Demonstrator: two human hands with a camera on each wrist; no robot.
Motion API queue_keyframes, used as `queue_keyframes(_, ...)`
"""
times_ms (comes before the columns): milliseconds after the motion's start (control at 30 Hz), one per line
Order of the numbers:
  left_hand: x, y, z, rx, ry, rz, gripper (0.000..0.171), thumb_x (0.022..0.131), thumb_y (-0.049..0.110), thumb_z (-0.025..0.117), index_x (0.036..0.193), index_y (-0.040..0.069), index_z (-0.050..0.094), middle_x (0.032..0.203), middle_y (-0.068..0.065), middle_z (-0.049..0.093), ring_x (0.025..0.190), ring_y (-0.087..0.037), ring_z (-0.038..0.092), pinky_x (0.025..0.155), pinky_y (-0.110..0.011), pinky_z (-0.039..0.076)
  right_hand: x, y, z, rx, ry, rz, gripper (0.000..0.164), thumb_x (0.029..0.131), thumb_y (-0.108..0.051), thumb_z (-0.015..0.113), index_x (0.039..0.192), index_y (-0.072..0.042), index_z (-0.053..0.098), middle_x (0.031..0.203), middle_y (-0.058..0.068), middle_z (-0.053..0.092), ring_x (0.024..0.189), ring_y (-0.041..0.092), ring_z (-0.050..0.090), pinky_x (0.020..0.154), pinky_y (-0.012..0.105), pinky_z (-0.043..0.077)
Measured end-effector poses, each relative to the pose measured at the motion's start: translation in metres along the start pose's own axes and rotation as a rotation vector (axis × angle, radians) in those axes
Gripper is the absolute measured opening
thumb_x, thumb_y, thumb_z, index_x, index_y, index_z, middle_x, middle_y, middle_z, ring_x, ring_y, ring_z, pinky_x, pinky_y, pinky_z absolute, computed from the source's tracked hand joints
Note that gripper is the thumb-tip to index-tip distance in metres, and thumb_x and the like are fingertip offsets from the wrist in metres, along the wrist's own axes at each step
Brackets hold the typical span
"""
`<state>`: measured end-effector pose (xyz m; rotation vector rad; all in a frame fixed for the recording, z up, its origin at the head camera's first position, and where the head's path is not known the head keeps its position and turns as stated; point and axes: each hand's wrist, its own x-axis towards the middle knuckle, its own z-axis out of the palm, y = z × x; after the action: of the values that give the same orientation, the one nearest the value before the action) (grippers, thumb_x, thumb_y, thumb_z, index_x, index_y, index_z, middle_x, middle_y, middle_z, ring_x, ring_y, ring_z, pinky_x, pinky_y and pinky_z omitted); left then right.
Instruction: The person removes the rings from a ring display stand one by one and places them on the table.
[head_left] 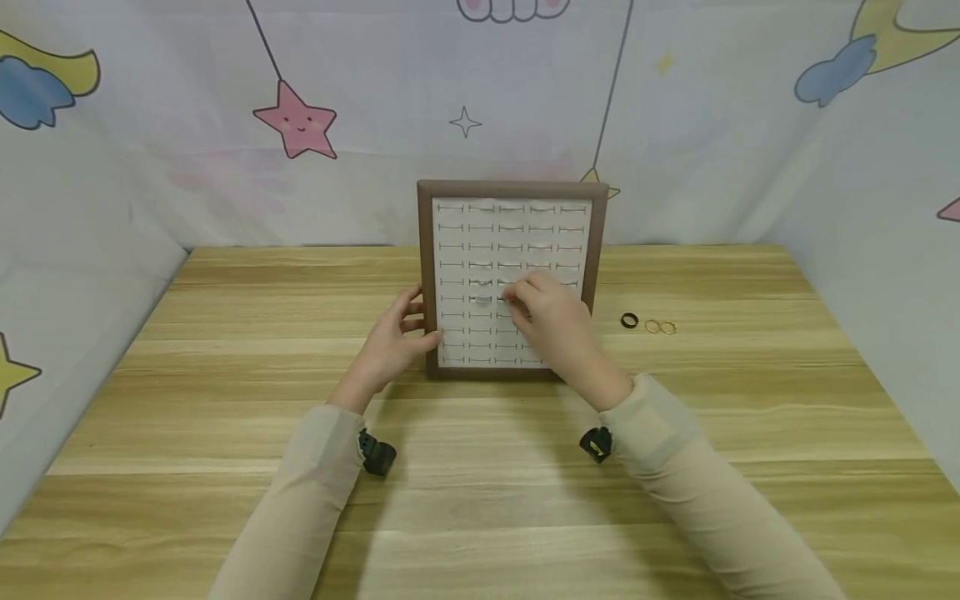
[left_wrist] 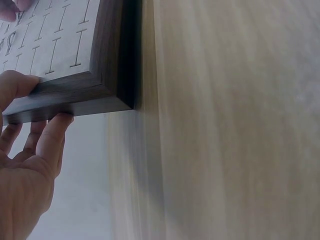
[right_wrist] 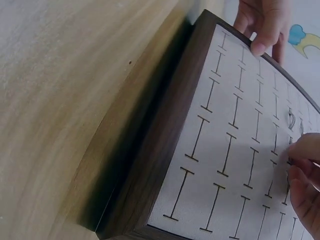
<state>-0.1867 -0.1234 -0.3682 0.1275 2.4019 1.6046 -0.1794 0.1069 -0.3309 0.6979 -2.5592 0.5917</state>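
While our left hand (head_left: 388,342) steadies the side, we've got a display board (head_left: 495,322) standing upright around the middle of the tabletop (head_left: 480,500). Looks-wise, it's a pale, near-white panel inside a chunky brown frame (head_left: 427,250) with a wood-look grain, and the wrist views show how thick that edge is. The panel's covered in neat rows of thin slits, five columns across, each one capped at both ends like a sideways letter I. Two silvery rings (head_left: 481,283) sit in the second column from the left, one right above the other, poking out as little loops. As for grip, our left hand has the left edge between the thumb on the front and the fingers on the side and back. Our right hand (head_left: 555,321) is up against the panel in the third column, thumb and fingertips bent in close together at a slit, but honestly we can't tell whether there's anything pinched in there. Off to the right of the frame, lying flat on the wood, we've got a black ring (head_left: 630,326) and just beside it two gold rings (head_left: 661,327) side by side.
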Motion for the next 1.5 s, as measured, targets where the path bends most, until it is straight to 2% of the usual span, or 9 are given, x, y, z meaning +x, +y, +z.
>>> queue_keyframes(233,0.0,-0.001,0.0,0.002,-0.004,0.0,0.08,0.091,0.011,0.061,0.154,0.014,0.013,0.15,-0.019,0.034,0.137,-0.037,0.039,0.108,-0.05,0.042,-0.002,-0.001,0.005,-0.047,0.054,-0.006,0.007,0.087,-0.006,0.067,0.093,-0.004,0.071,0.092,0.007,0.066,0.088,0.022,0.064,0.072,0.031,0.058)
queue_keyframes(600,0.001,-0.001,0.0,0.002,-0.005,0.005,0.08,0.092,0.011,0.061,0.154,0.014,0.012,0.15,-0.02,0.034,0.137,-0.038,0.039,0.108,-0.05,0.041,-0.002,0.0,0.004,0.01,0.012,0.084,0.008,0.084,-0.003,0.068,0.091,-0.005,0.069,0.096,0.007,0.067,0.084,0.019,0.064,0.07,0.028,0.057)
queue_keyframes(900,0.001,-0.001,-0.001,-0.006,-0.005,0.004,0.079,0.091,0.009,0.061,0.154,0.014,0.013,0.15,-0.019,0.033,0.137,-0.038,0.038,0.108,-0.051,0.041,0.0,0.005,-0.003,0.196,-0.018,0.14,0.008,0.084,-0.001,0.066,0.092,-0.001,0.069,0.096,0.011,0.068,0.081,0.021,0.063,0.072,0.03,0.055)
queue_keyframes(1000,0.001,-0.001,-0.001,-0.004,-0.007,0.004,0.079,0.092,0.009,0.061,0.154,0.014,0.013,0.15,-0.02,0.033,0.137,-0.038,0.038,0.108,-0.051,0.041,0.001,0.007,-0.008,0.316,-0.048,0.222,0.009,0.085,-0.001,0.066,0.093,0.0,0.069,0.097,0.013,0.069,0.083,0.023,0.064,0.073,0.029,0.055)
queue_keyframes(1100,0.001,0.0,0.0,-0.004,-0.007,0.002,0.079,0.092,0.009,0.06,0.154,0.014,0.012,0.15,-0.02,0.033,0.137,-0.038,0.038,0.108,-0.051,0.041,0.004,0.012,-0.016,0.459,-0.072,0.345,0.012,0.087,-0.003,0.065,0.097,0.001,0.069,0.099,0.016,0.07,0.085,0.022,0.065,0.073,0.02,0.053)
queue_keyframes(1167,0.001,0.0,0.0,-0.006,-0.007,-0.001,0.079,0.092,0.009,0.06,0.154,0.014,0.012,0.15,-0.019,0.033,0.137,-0.038,0.038,0.108,-0.051,0.041,0.005,0.016,-0.023,0.531,-0.074,0.418,0.014,0.088,-0.006,0.064,0.1,0.002,0.069,0.101,0.017,0.07,0.085,0.016,0.063,0.072,0.014,0.051)
queue_keyframes(1200,0.001,0.0,0.0,-0.007,-0.007,-0.002,0.079,0.092,0.009,0.06,0.154,0.014,0.012,0.15,-0.019,0.032,0.137,-0.038,0.038,0.108,-0.051,0.041,0.005,0.019,-0.026,0.566,-0.067,0.446,0.015,0.089,-0.007,0.064,0.101,0.002,0.068,0.101,0.016,0.069,0.084,0.012,0.062,0.072,0.012,0.05)
queue_keyframes(1400,0.0,0.001,0.0,-0.016,-0.006,-0.002,0.08,0.092,0.009,0.06,0.154,0.014,0.012,0.15,-0.019,0.033,0.137,-0.038,0.038,0.108,-0.051,0.041,0.001,0.043,-0.046,0.674,0.02,0.526,0.024,0.091,-0.016,0.064,0.107,0.001,0.065,0.089,-0.015,0.062,0.082,0.002,0.056,0.071,0.011,0.049)
queue_keyframes(1500,0.0,0.001,0.0,-0.015,-0.005,-0.002,0.079,0.092,0.009,0.06,0.154,0.014,0.013,0.15,-0.019,0.033,0.137,-0.038,0.038,0.108,-0.05,0.041,-0.002,0.056,-0.054,0.703,0.074,0.568,0.018,0.091,-0.017,0.064,0.103,-0.004,0.065,0.086,-0.019,0.061,0.081,0.0,0.057,0.071,0.011,0.05)
